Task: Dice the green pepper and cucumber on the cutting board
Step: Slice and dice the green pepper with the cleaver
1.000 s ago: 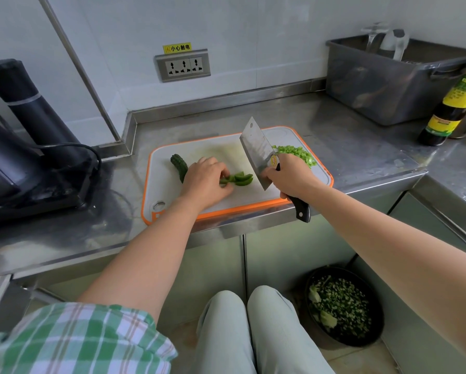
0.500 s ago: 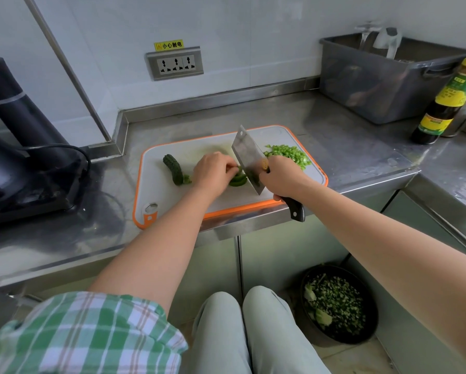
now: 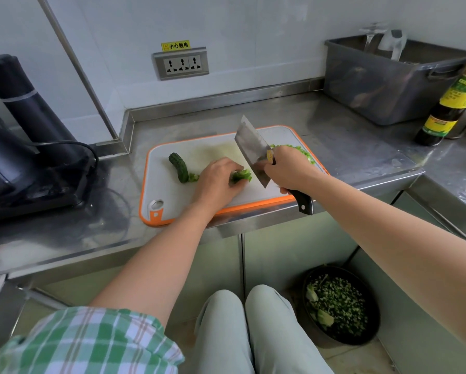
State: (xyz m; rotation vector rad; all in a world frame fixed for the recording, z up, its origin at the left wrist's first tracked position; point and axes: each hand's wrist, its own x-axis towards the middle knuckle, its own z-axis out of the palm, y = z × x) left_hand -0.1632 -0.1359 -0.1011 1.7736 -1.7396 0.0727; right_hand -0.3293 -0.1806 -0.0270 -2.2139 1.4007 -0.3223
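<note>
On the steel counter (image 3: pixel 347 147), the cutting board (image 3: pixel 172 190) bears all: my right hand (image 3: pixel 288 168) grips the cleaver (image 3: pixel 250 147); my left hand (image 3: pixel 215 179), fingers curled, pins pepper strips (image 3: pixel 242 176) just beside the blade; cucumber (image 3: pixel 178 167) lies left, diced pepper (image 3: pixel 306 155) right

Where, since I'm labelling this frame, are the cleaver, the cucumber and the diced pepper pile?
cleaver (image 3: pixel 250 147), head view, flat of the blade.
cucumber (image 3: pixel 178 167), head view, middle of its dark skin.
diced pepper pile (image 3: pixel 306 153), head view, green bits near its right edge.
</note>
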